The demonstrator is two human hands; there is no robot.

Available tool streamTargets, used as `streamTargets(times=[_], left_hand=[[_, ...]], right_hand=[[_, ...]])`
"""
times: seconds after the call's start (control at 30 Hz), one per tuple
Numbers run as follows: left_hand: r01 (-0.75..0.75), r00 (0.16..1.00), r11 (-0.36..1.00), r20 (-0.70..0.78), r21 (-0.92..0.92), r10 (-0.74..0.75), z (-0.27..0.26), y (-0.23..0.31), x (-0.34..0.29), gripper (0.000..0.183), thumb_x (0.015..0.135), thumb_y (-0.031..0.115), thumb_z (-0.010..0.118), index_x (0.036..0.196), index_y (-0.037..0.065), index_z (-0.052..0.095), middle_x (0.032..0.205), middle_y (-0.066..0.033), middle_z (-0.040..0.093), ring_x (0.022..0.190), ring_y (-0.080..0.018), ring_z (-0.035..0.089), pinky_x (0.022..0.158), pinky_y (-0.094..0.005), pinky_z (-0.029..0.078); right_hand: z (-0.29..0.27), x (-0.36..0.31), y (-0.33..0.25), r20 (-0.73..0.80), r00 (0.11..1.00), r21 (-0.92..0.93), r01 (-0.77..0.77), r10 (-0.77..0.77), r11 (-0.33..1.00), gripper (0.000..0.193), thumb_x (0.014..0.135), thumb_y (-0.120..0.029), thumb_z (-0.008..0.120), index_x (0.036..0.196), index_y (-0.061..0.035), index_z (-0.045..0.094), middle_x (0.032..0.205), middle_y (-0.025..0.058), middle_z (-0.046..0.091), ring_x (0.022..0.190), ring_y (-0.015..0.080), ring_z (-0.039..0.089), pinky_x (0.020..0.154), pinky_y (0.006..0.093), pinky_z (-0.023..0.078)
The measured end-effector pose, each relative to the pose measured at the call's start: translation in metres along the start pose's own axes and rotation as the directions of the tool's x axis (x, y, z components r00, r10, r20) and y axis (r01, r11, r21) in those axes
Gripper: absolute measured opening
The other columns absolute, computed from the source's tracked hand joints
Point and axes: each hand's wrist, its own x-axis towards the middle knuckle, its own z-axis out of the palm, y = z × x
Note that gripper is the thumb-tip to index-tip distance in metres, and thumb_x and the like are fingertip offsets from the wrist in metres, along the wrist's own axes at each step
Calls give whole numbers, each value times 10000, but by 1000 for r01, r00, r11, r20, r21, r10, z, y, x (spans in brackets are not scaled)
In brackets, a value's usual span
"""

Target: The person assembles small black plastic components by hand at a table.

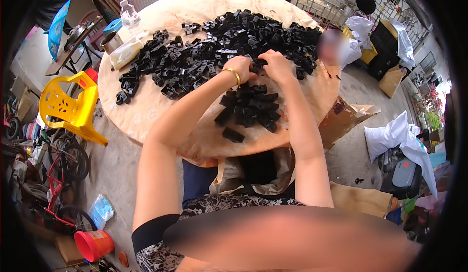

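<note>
My left hand [239, 68], with a gold bangle [234, 77] at its wrist, is closed at the near edge of a wide heap of small black plastic parts [195, 60]. Close beside it, my right hand [277, 65] is also closed, its fingertips bent toward the left one. A dark piece shows between the two sets of fingers, mostly hidden by them and hard to tell from the heap behind. Nearer my body, between my forearms, lies a smaller pile of black plastic parts [248, 107]. One loose black part [233, 135] sits just in front of it.
The round table [161, 111] has a pale cloth cover. On its far left stand a clear bottle [128, 15], a metal cup [111, 43] and a pale packet [126, 53]. A yellow chair [73, 106] is left of the table; white sacks [387, 138] lie at the right.
</note>
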Motion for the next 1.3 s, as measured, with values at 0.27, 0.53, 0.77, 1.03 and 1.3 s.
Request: streamTargets(times=[0.27, 0.53, 0.77, 1.03, 1.3], left_hand=[[-190, 908, 977, -396, -96, 137, -4, -31, -21, 273, 692, 192, 609, 912, 33, 583, 791, -124, 583, 753, -233, 572, 676, -321, 462], [-7, 982, 734, -142, -679, -122, -29, -29, -60, 244, 718, 94, 687, 930, 6, 602, 638, -23, 580, 518, -48, 503, 463, -192, 423], [-161, 938, 756, -336, -635, -82, -16, -41, -55, 303, 679, 139, 728, 926, 0, 622, 650, -44, 594, 551, -85, 528, 503, -234, 420], [-137, 947, 804, -313, -579, -65, -23, -34, -60, 302, 695, 136, 708, 952, 11, 613, 640, -92, 608, 568, -105, 564, 546, -249, 449], [-89, 975, 650, -198, -755, -98, -30, -32, -63, 275, 748, 108, 664, 982, -15, 592, 750, -59, 625, 656, -85, 577, 600, -220, 468]], right_hand=[[6, 8, -4, -67, 992, 163, -99, 111, 982, 284, 717, -46, 515, 984, -91, 603, 946, 119, 608, 888, 295, 570, 759, 394, 460], [-12, 1, -47, -52, 998, 779, 25, 25, 626, 226, 764, -48, 552, 978, -3, 610, 742, 96, 637, 628, 65, 555, 577, 227, 451], [-12, -2, -61, -229, 970, 549, 197, -80, 812, 192, 749, -9, 503, 898, -20, 625, 751, 161, 583, 685, 308, 576, 605, 330, 460], [-15, -9, -71, -259, 952, 281, 234, -161, 931, 218, 772, -45, 475, 954, -30, 594, 772, 144, 572, 708, 305, 572, 616, 368, 468], [-19, -12, -84, -258, 927, -35, 275, -274, 961, 274, 724, -72, 518, 991, -46, 576, 825, 96, 571, 750, 251, 567, 654, 345, 472]])
